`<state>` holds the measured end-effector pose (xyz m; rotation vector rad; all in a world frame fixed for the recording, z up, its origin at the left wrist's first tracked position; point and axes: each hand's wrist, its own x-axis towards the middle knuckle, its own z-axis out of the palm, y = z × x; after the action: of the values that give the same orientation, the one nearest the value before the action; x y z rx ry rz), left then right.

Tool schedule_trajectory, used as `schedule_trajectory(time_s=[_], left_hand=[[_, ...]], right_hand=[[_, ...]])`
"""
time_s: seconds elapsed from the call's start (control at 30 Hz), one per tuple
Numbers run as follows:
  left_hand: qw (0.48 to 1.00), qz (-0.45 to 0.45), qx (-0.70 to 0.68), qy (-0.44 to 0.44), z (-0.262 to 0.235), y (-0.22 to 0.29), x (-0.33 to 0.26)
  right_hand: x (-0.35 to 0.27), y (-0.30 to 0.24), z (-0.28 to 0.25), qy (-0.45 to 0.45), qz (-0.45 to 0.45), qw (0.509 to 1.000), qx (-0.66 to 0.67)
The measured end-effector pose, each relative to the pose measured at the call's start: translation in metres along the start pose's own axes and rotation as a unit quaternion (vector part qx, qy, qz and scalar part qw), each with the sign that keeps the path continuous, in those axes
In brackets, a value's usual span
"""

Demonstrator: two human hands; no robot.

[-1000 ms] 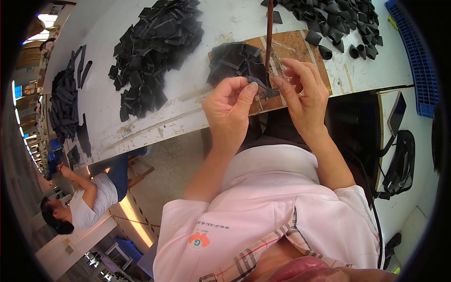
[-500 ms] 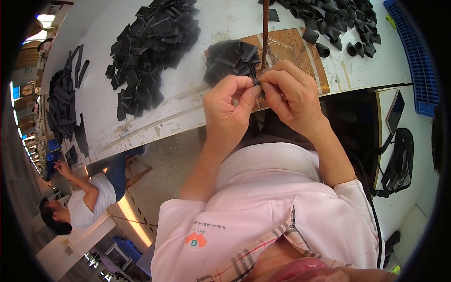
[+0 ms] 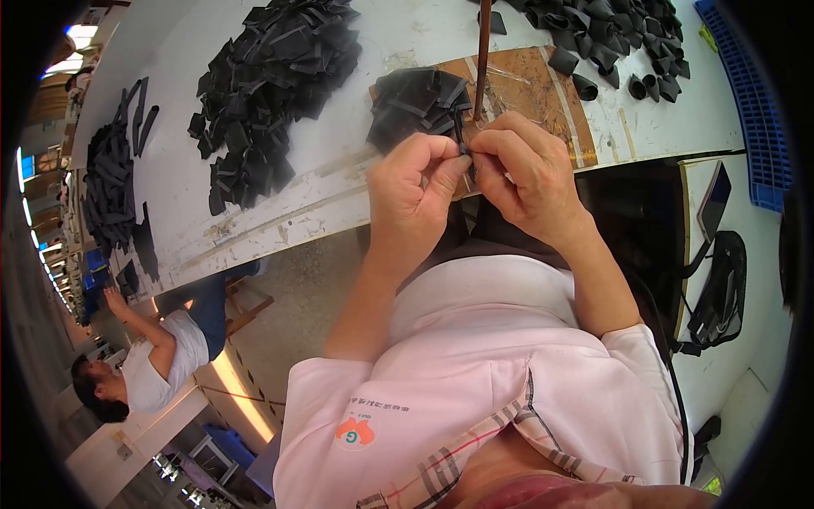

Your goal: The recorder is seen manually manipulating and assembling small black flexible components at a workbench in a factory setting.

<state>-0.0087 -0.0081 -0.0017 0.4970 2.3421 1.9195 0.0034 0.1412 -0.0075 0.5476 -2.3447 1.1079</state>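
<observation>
My left hand (image 3: pixel 413 191) pinches a small, narrow black piece of material (image 3: pixel 459 127) between thumb and forefinger, at the front edge of the table. Close against it, my right hand (image 3: pixel 530 174) has its thumb and fingers pressed together on the same piece; the fingertips cover most of it. Just beyond my left hand lies a small pile of flat black pieces (image 3: pixel 415 100), partly on a worn brown board (image 3: pixel 538 89). An upright thin brown rod (image 3: pixel 483 64) stands right behind the fingers.
A large heap of flat black pieces (image 3: pixel 280 76) covers the table's left part, with long black strips (image 3: pixel 110 182) farther left. Rolled black pieces (image 3: pixel 602 38) lie back right, near a blue plastic crate (image 3: pixel 746 110). Another person (image 3: pixel 161 348) sits at the left.
My right fingertips have drawn slightly right, away from the left ones, and more of the black piece shows above them. The other person's hand at the left has shifted a little.
</observation>
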Motion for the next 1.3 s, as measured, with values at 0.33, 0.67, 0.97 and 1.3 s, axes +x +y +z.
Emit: schedule_trajectory(time_s=[0.33, 0.67, 0.97, 1.3], left_hand=[[0.989, -0.075, -0.123, 0.022, -0.004, 0.000, 0.000], [0.993, -0.066, -0.096, -0.038, -0.008, 0.003, 0.000], [0.997, -0.057, -0.054, 0.027, 0.002, 0.002, -0.001], [0.994, -0.078, -0.020, 0.068, 0.006, 0.005, -0.002]], right_hand=[[-0.002, -0.002, -0.003, 0.017, 0.099, 0.988, 0.119], [0.000, -0.002, -0.003, -0.008, 0.024, 0.997, 0.074], [-0.001, -0.004, 0.001, 0.000, 0.054, 0.998, 0.019], [-0.002, -0.004, -0.002, -0.046, 0.181, 0.971, 0.149]])
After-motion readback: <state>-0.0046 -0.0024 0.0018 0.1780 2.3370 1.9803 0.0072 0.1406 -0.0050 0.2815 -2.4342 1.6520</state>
